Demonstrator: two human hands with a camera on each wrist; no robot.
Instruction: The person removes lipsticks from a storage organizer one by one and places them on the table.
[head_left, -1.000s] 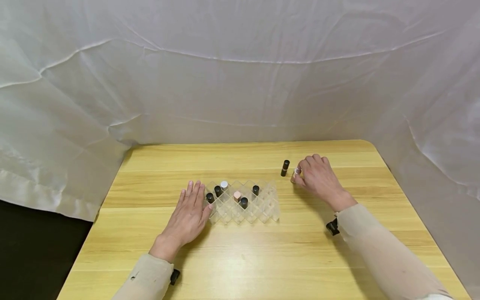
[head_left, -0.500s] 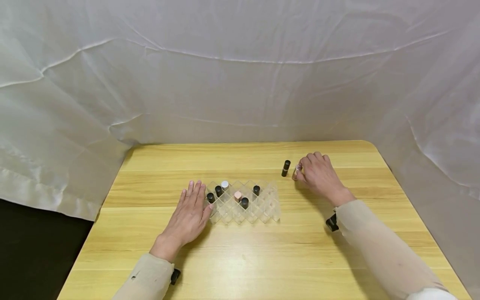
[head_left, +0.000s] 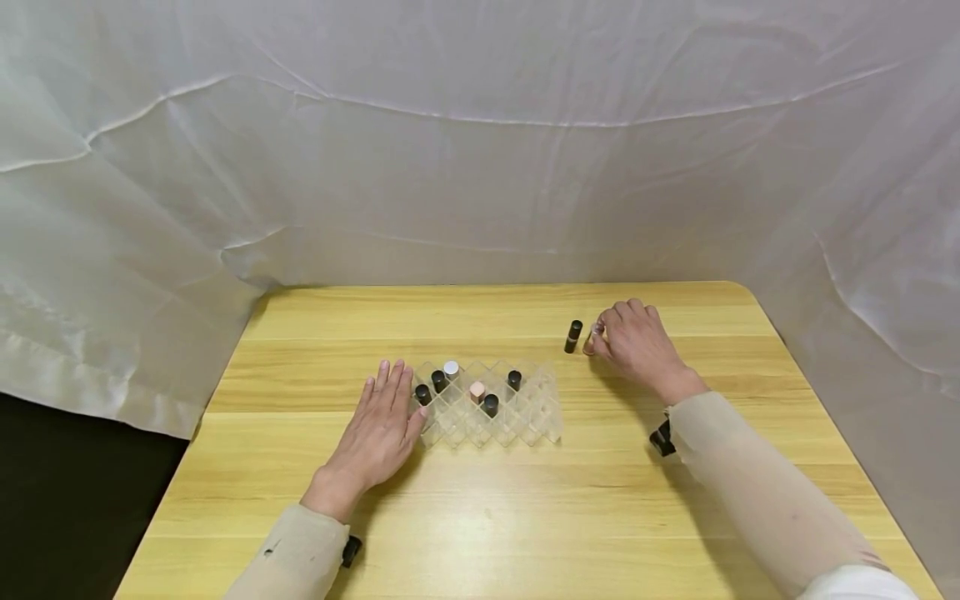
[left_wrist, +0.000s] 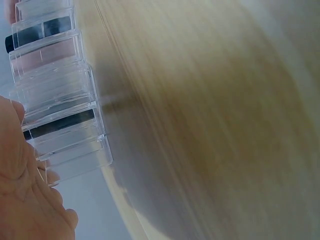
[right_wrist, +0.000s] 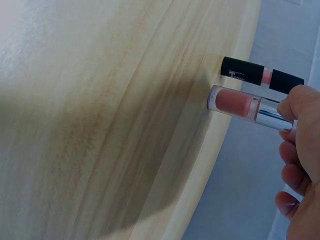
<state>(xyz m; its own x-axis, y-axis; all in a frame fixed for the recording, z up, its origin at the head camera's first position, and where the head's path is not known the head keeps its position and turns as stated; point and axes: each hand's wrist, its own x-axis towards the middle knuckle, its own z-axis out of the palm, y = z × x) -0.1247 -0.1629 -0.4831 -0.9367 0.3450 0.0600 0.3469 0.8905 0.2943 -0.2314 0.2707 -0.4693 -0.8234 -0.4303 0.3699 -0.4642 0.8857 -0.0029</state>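
Observation:
My right hand (head_left: pixel 641 346) pinches the silvery cap of a pink lip gloss tube (right_wrist: pixel 233 102) between thumb and fingers. The tube is upright, its clear base at the tabletop. Just to its left stands a black lipstick tube (head_left: pixel 573 336) with a pink band at its middle. On the left, my left hand (head_left: pixel 371 442) lies with straight fingers along the left end of a clear diamond-grid lipstick holder (head_left: pixel 543 423). Several tubes stand in the holder: black-capped ones, a white-capped one (head_left: pixel 451 369) and a pale pink one (head_left: pixel 477 392).
The wooden table (head_left: pixel 480 517) has its rear edge against a pale grey cloth backdrop (head_left: pixel 480 200). Cloth also hangs at both sides. A dark area (head_left: pixel 75 492) lies past the table's left edge.
My right hand has shifted slightly away from me with the lip gloss, which now stands more level with the black tube. The left hand and the holder have stayed in place.

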